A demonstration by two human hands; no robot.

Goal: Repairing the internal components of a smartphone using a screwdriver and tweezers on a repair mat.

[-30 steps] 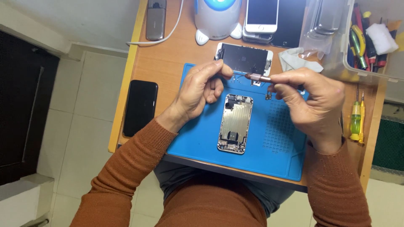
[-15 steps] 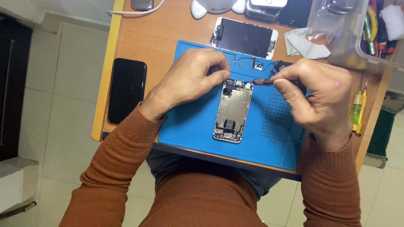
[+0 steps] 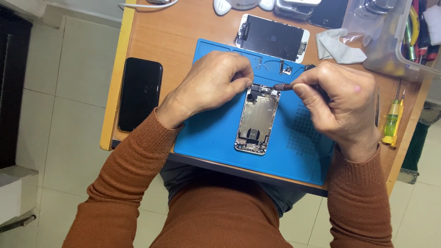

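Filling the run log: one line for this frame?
left hand: steadying opened phone | right hand: holding tool at phone's top | base: blue mat

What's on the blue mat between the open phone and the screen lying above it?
In the head view, between the opened phone shell and the detached screen lie small loose parts on the blue mat, beside the left hand's fingers.

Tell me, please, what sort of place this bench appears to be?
Probably a phone repair bench: an opened phone shell lies on a blue work mat, a detached screen sits beyond it, and screwdrivers lie nearby.
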